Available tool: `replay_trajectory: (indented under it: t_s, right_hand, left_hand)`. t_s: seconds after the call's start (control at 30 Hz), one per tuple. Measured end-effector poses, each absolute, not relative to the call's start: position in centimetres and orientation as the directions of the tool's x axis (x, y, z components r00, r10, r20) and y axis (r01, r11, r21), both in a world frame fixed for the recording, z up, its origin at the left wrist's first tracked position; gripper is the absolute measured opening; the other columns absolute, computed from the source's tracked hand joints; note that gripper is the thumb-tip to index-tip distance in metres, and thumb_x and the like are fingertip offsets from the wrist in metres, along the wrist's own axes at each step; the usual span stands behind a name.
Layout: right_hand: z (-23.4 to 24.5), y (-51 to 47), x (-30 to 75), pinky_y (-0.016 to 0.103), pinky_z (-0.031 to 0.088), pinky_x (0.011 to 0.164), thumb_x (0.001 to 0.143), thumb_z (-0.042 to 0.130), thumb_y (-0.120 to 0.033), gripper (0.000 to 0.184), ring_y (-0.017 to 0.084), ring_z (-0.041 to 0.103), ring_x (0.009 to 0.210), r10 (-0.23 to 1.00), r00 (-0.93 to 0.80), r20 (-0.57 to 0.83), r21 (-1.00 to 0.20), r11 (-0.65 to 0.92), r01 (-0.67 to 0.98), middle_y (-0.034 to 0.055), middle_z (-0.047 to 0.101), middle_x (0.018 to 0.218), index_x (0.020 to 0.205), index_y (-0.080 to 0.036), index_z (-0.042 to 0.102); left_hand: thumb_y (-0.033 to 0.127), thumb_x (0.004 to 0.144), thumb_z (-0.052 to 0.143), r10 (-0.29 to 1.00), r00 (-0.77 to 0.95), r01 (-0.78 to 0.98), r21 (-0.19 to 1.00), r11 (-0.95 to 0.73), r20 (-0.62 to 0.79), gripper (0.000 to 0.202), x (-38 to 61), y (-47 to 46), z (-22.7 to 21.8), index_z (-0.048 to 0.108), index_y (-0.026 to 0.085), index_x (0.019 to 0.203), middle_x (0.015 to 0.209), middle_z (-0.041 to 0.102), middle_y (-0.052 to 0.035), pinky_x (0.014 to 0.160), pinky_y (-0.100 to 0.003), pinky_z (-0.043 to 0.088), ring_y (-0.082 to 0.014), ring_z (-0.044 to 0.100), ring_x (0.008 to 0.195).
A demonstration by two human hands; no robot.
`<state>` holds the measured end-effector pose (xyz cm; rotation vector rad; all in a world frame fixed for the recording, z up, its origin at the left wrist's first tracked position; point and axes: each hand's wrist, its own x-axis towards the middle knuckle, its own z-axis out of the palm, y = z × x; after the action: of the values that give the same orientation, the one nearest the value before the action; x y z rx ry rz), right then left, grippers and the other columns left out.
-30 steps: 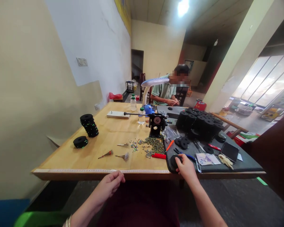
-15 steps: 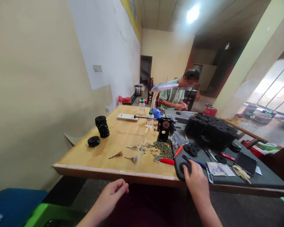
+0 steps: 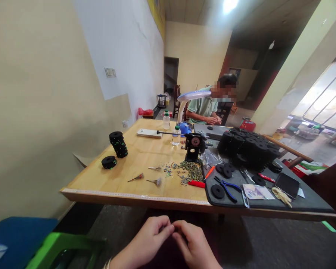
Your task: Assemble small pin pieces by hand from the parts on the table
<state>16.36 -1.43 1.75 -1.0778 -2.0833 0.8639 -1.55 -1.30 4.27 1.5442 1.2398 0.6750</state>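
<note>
In front of the table's near edge, my left hand (image 3: 154, 236) and my right hand (image 3: 192, 239) meet at the fingertips. Both have their fingers pinched together, and whatever may be between them is too small or hidden to name. Beyond them, a black foam disc (image 3: 217, 191) with a centre hole lies on the dark mat (image 3: 226, 201), beside blue-handled pliers (image 3: 229, 188). On the wood lie three small feathery tufts (image 3: 155, 182), a pile of small striped pieces (image 3: 190, 171) and a red-handled tool (image 3: 196, 184).
A black crank device (image 3: 194, 147) stands at mid-table. Stacked black foam discs (image 3: 119, 144) are at left, with many more spools (image 3: 248, 147) at right. Behind are a desk lamp (image 3: 182, 108), capped bottles (image 3: 176, 136) and a seated person (image 3: 201, 110). A green stool (image 3: 64, 246) stands lower left.
My right hand has let go of the black foam disc on the mat and come down to my left hand. My left hand has moved slightly right. The view has tilted down slightly.
</note>
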Motion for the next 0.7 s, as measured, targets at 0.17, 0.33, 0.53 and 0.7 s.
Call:
replay_trajectory:
  t_s: [0.17, 0.33, 0.53, 0.7]
  right_hand:
    - [0.7, -1.9, 18.0, 0.021, 0.037, 0.052, 0.094, 0.046, -0.029, 0.024, 0.012, 0.051, 0.054, 0.93, -0.307, 0.201, -0.808, 0.335, 0.485, -0.0016, 0.057, 0.061, 0.077, -0.019, 0.058]
    - [-0.9, -2.3, 19.6, 0.02, 0.028, 0.044, 0.092, 0.049, -0.038, 0.028, 0.009, 0.038, 0.047, 0.981, -0.149, 0.125, -0.913, 0.172, 0.37, -0.006, 0.041, 0.054, 0.071, -0.019, 0.051]
    - [-2.9, -2.8, 20.4, 0.02, 0.024, 0.04, 0.088, 0.052, -0.049, 0.034, 0.008, 0.032, 0.042, 1.0, 0.009, 0.025, -0.985, 0.023, 0.169, -0.0087, 0.035, 0.049, 0.072, -0.019, 0.051]
    - [-2.4, -2.6, 20.5, 0.02, 0.029, 0.041, 0.086, 0.055, -0.054, 0.037, 0.009, 0.036, 0.042, 0.991, 0.13, 0.041, -0.989, 0.021, 0.146, -0.0077, 0.039, 0.049, 0.075, -0.018, 0.056]
  left_hand:
    - [0.045, 0.081, 0.048, 0.942, 0.274, 0.362, 0.928, 0.085, -0.193, 0.034, -2.7, -0.8, 4.0, 0.056, 0.017, 0.064, 0.063, 0.052, 0.0011, 0.064, -0.026, 0.036, -0.0167, 0.047, 0.066]
    - [0.056, 0.077, 0.046, 0.979, 0.105, 0.427, 0.897, 0.112, -0.172, 0.041, -6.3, 0.3, 2.5, 0.055, 0.019, 0.063, 0.058, 0.049, 0.0027, 0.06, -0.026, 0.035, -0.0164, 0.045, 0.06]
    - [0.054, 0.078, 0.041, 0.971, -0.222, 0.68, 0.698, 0.222, -0.092, 0.041, -13.7, 1.1, 1.4, 0.06, 0.02, 0.065, 0.062, 0.064, -0.0032, 0.061, -0.027, 0.04, -0.0228, 0.059, 0.065]
    - [0.045, 0.082, 0.042, 0.868, -0.497, 0.78, 0.435, 0.45, -0.006, 0.033, -19.0, 1.0, 1.5, 0.065, 0.023, 0.074, 0.075, 0.074, -0.0095, 0.06, -0.028, 0.04, -0.0291, 0.066, 0.072]
